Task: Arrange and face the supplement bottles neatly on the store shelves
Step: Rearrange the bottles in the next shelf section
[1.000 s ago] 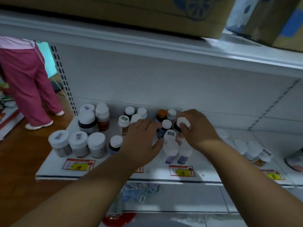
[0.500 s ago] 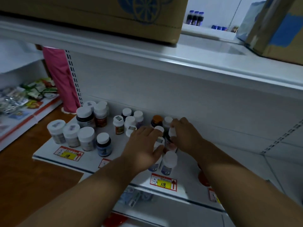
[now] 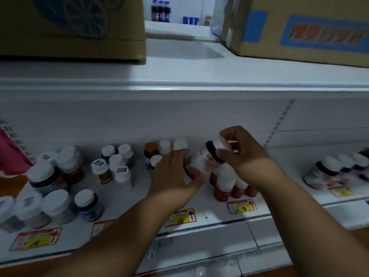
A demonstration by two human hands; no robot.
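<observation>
Presently both forearms reach in over the shelf (image 3: 207, 217). A white bottle (image 3: 203, 159) is held tilted above it, between the hands. Left hand (image 3: 175, 174) curls round its base; right hand (image 3: 242, 154) grips its cap end, fingers bent.

Dim, bluish light is falling from above; the upper shelf (image 3: 179, 84) is shading the blurred bottles (image 3: 50, 196), edges bending outward
</observation>
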